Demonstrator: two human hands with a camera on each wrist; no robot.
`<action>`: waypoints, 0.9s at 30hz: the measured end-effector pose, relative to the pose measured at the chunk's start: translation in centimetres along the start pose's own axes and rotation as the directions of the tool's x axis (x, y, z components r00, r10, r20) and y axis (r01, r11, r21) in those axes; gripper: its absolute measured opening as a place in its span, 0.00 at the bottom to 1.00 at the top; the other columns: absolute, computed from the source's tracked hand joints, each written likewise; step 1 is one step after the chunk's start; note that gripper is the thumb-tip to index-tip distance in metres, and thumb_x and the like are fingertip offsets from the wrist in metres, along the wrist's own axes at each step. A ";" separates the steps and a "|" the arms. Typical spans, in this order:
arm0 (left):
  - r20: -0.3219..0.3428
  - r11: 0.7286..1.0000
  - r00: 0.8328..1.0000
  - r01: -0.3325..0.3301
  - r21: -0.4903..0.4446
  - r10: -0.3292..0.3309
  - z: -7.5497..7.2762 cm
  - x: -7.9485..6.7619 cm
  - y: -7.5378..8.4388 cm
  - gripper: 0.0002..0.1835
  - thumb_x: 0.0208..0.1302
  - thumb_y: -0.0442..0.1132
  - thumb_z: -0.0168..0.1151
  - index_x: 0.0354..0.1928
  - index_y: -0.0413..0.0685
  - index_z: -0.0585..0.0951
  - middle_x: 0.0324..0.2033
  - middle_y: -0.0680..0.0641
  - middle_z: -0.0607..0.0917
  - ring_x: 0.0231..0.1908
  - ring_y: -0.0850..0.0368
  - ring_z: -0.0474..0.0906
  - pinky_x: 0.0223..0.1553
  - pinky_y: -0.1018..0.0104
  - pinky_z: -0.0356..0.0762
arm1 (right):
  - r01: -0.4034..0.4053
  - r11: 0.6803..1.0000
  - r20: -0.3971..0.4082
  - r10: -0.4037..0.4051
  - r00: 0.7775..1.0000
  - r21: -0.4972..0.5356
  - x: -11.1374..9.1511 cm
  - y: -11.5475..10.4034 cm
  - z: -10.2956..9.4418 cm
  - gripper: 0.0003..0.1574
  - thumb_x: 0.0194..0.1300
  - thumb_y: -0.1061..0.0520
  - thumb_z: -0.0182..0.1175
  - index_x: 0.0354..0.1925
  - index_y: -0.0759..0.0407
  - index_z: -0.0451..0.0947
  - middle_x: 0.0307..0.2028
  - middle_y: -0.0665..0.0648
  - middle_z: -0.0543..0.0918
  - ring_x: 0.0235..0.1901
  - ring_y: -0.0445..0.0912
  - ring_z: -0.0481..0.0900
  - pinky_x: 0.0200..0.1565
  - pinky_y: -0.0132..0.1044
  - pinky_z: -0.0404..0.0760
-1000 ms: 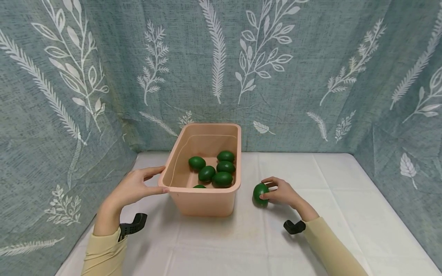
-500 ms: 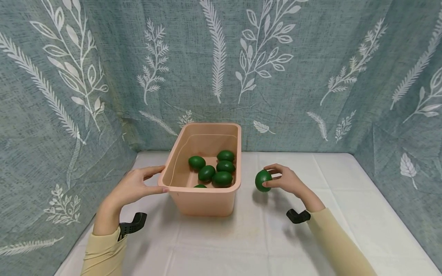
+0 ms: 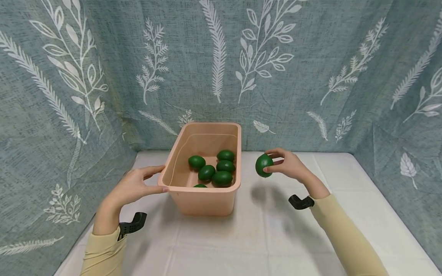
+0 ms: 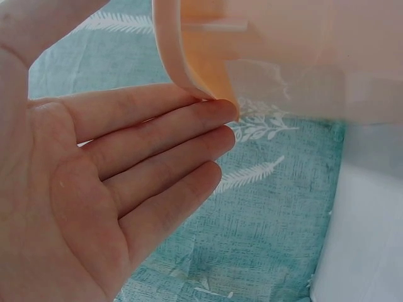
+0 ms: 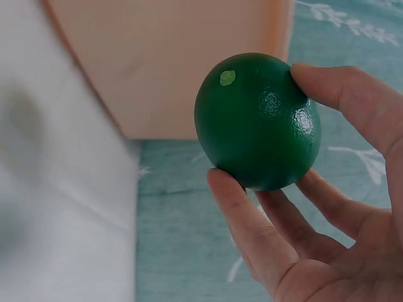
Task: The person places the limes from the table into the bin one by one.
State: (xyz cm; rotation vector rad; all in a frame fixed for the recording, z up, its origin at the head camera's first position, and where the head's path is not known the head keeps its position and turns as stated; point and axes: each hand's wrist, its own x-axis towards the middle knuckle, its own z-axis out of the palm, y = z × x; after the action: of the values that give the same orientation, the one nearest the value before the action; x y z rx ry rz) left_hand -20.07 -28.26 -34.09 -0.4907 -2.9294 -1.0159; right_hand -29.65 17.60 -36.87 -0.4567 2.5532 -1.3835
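My right hand (image 3: 290, 165) pinches a glossy dark green lime (image 3: 264, 166) between thumb and fingers, above the table and to the right of a peach plastic bin (image 3: 206, 202). In the right wrist view the lime (image 5: 255, 123) shows a pale green stem spot. At the bin's near left corner, my left hand (image 3: 134, 186) touches the rim with thumb and fingertips. Its fingers look straight and flat in the left wrist view, the index fingertip against the bin's rim (image 4: 170, 60). Several green limes (image 3: 206, 173) lie inside the bin; one is partly hidden behind the front wall.
A white cloth (image 3: 221, 245) covers the table. Teal curtains (image 3: 193, 76) with white leaf prints stand behind it and at both sides. Each wrist wears a black camera mount, such as the right one (image 3: 301, 202).
The right hand has lifted the lime off the table and moved it upward and farther from me. The left hand and the bin stay in place.
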 end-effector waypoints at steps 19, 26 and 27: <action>-0.003 1.000 1.000 -0.004 0.003 0.004 0.0 -0.1 0.0 0.40 0.53 0.57 0.69 0.65 0.44 0.71 0.62 0.41 0.74 0.62 0.36 0.68 0.58 0.39 0.72 | 0.109 0.990 0.011 -0.108 0.994 -0.088 2.4 -7.2 -1.8 0.43 0.54 0.49 0.71 0.65 0.52 0.67 0.61 0.61 0.72 0.54 0.57 0.78 0.49 0.47 0.84; -0.004 1.000 1.000 -0.014 0.004 0.014 -0.2 -0.2 0.2 0.40 0.53 0.56 0.69 0.65 0.43 0.71 0.62 0.40 0.74 0.62 0.35 0.68 0.58 0.39 0.71 | 0.137 0.979 0.023 -0.135 0.991 -0.150 3.6 -9.5 -1.5 0.41 0.53 0.46 0.71 0.63 0.50 0.69 0.60 0.59 0.73 0.53 0.54 0.79 0.46 0.45 0.84; -0.003 1.000 1.000 -0.015 0.002 0.015 -0.2 -0.2 0.3 0.40 0.54 0.56 0.69 0.65 0.43 0.71 0.62 0.40 0.74 0.62 0.35 0.68 0.58 0.38 0.71 | 0.139 0.978 0.027 -0.136 0.990 -0.157 3.9 -9.9 -1.4 0.41 0.52 0.46 0.71 0.63 0.50 0.69 0.60 0.59 0.74 0.52 0.54 0.79 0.47 0.45 0.84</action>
State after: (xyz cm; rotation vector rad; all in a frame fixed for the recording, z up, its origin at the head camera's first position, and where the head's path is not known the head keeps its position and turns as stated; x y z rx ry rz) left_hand -19.81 -28.24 -33.81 -0.5102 -2.9196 -1.0113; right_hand -31.99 12.19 -27.93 -0.6810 2.6744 -1.2174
